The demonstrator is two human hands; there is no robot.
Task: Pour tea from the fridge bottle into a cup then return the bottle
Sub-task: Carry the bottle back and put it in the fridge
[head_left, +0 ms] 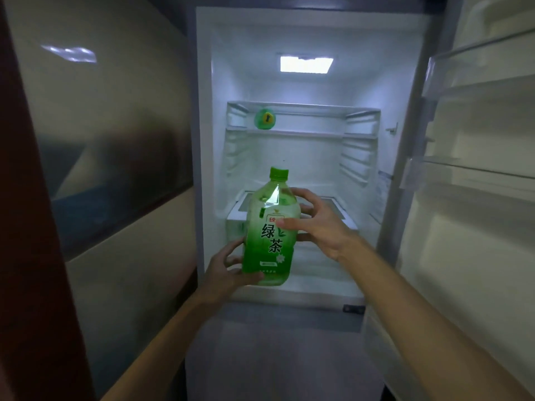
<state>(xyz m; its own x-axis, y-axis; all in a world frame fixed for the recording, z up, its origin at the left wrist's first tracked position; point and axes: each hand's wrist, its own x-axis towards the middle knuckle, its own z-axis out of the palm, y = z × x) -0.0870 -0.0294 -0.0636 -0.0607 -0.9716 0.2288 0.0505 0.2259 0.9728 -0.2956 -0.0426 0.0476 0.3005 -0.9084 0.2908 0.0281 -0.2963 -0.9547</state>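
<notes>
1. Right grip [315,224] is curled round the large clear plastic bottle of green tea with a green label [272,235] at mid-height, with the thumb across the label and the fingers round the far side. The left grip [228,264] wraps its lower body, thumb at the front near the base. The bottle is upright and in the air, just in front of the lit compartment of the open white fridge [220,82], resting on no shelf.
2. The green screw cap [279,172] is on and no cup is in view. One picture cannot tell whether the bottle is leaving or going back; either way the step is a two-handed carry.
3. To do it well, let the left grip bear the weight from low down and let the right one only steady. Squeeze lightly, since the thin wall likely gives and the smooth plastic may slip.
4. Edges: the fridge's front sill [289,299] lies below both grips. A lower glass shelf [333,215] lies just beyond them. Higher up, an upper glass shelf [301,133] carries a small round green object [265,119].
5. Room: right of the right grip stands the open door with clear plastic racks [463,169]. Left of the left grip, a glossy beige wall panel [115,140] runs close beside the fridge. Straight back toward the body looks freest.
</notes>
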